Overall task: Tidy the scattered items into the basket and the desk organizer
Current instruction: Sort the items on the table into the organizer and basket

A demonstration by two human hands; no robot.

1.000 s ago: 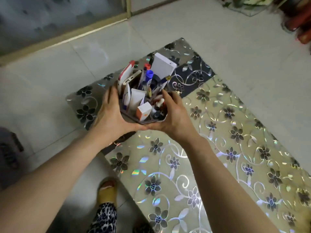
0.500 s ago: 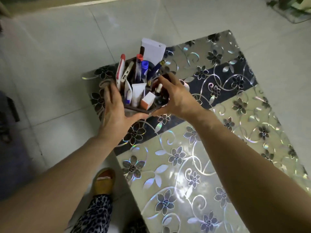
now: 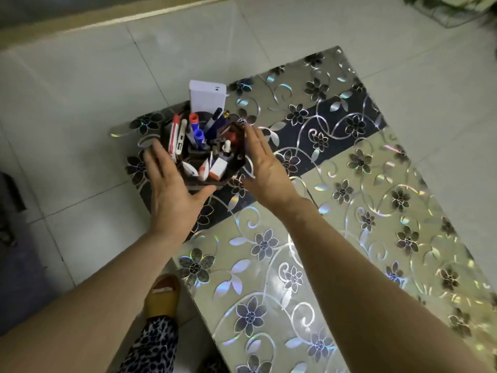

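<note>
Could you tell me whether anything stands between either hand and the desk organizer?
Nothing visible does. The left hand lies against the near-left side of the desk organizer, and the open right hand sits just beside its right wall, on the floral table top.

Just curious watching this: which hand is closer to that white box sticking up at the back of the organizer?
Right, narrowly. The right hand is open beside the desk organizer, fingertips below the white box. The left hand sits lower, at the organizer's near-left side.
</note>
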